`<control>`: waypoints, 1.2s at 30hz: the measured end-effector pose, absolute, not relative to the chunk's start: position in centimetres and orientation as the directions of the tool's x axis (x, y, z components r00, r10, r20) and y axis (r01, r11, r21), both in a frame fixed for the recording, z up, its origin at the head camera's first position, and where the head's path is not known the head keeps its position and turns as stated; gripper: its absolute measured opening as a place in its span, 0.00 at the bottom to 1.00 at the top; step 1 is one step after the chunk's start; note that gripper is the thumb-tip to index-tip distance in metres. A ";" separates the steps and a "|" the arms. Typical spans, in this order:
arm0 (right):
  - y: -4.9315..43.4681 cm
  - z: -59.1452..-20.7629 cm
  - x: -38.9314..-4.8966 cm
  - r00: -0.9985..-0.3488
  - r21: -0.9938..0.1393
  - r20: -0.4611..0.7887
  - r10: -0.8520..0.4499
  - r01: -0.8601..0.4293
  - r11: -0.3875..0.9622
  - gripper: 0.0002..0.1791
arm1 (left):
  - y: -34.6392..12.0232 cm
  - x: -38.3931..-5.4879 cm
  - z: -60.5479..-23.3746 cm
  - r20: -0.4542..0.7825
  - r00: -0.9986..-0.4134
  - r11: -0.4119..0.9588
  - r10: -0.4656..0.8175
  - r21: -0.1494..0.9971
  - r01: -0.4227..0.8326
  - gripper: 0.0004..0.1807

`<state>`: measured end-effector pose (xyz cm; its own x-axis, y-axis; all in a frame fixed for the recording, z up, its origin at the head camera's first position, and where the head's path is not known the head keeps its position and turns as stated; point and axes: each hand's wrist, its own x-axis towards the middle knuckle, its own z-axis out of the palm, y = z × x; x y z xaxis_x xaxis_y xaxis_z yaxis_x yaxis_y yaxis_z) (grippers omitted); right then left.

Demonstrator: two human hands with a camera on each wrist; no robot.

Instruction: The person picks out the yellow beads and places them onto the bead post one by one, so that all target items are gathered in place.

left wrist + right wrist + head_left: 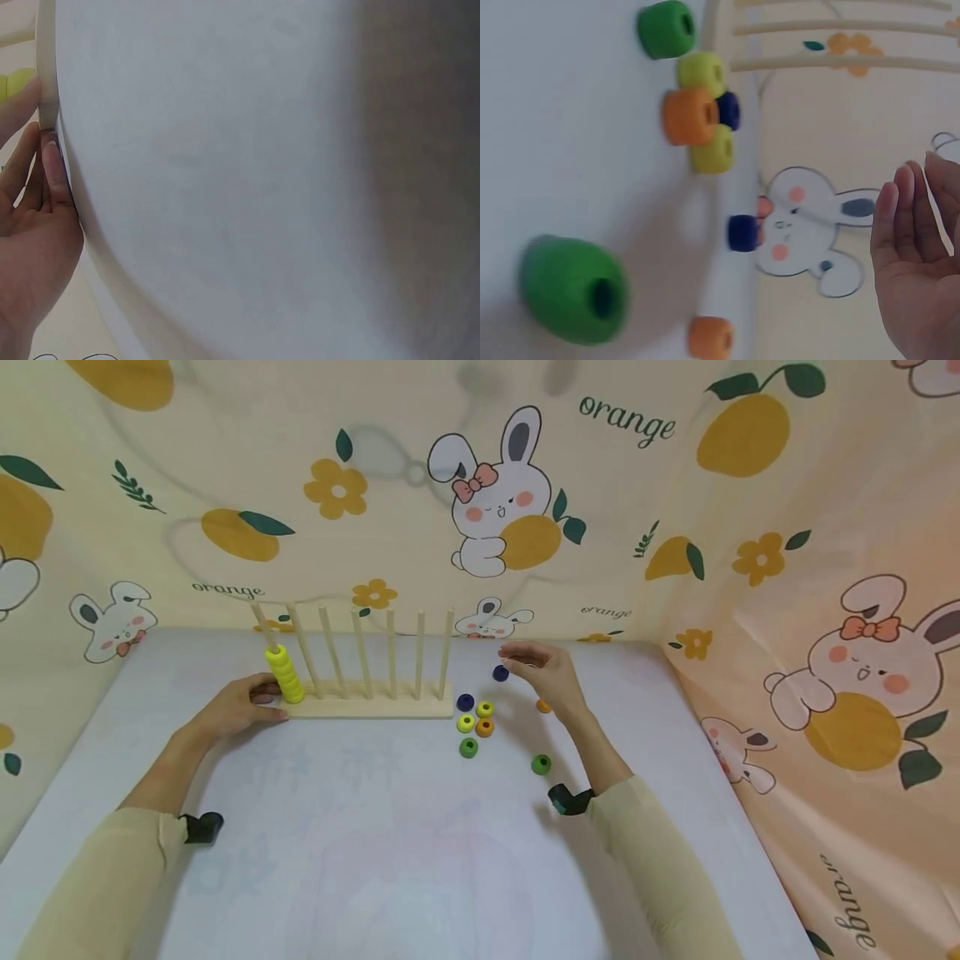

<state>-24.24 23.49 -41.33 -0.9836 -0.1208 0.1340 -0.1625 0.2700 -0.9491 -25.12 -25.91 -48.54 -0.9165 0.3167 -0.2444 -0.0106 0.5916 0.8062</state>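
A wooden peg rack [375, 703] with a row of upright pegs stands on the table, several yellow beads [285, 674] stacked on its leftmost peg. My left hand [238, 706] holds the left end of its base, thumb along the front edge. In the left wrist view that hand [37, 247] meets the base at the far left. My right hand [546, 674] hovers right of the rack, fingers extended. Just under its fingertips lies a dark blue bead [500, 673]. The right wrist view shows the hand [922, 262] raised above the table, nothing visible in it.
Loose beads lie right of the rack: another dark blue bead [465, 702], two yellow beads [485, 709], an orange bead [485, 727] and a green bead [468, 747]. Another green bead [542, 764] and orange bead [543, 706] lie apart. A printed cloth [390, 543] hangs behind.
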 end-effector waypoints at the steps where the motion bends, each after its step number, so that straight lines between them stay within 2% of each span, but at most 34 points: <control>1: 23.5 -41.8 -24.1 -0.985 -0.951 0.126 -0.115 -0.153 0.267 0.17 | -25.9 -25.1 -48.5 -0.245 -0.917 0.591 0.316 0.806 -0.012 0.46; 5: 23.6 -43.4 -24.0 -0.987 -0.954 0.105 -0.124 -0.135 0.268 0.15 | -26.0 -25.1 -48.5 -0.242 -0.918 0.585 0.315 0.811 -0.013 0.45; 13: 23.2 -45.9 -23.6 -0.990 -0.932 0.045 -0.137 -0.091 0.351 0.16 | -25.8 -25.1 -48.8 -0.253 -0.920 0.581 0.298 0.813 -0.035 0.46; 22: 23.3 -48.2 -23.1 -0.983 -0.889 -0.125 -0.132 0.052 0.455 0.17 | -25.8 -25.0 -48.6 -0.246 -0.922 0.569 0.299 0.822 -0.034 0.45; 36: 23.0 -49.2 -23.3 -0.978 -0.836 -0.129 -0.165 0.017 0.548 0.20 | -25.8 -25.0 -48.6 -0.255 -0.923 0.587 0.288 0.808 -0.040 0.45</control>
<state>-23.30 23.01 -49.16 -0.9779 -0.1651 -0.1286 0.0173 0.5485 -0.8360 -25.04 -25.82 -48.64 -0.9229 0.2884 -0.2553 -0.0400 0.5874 0.8083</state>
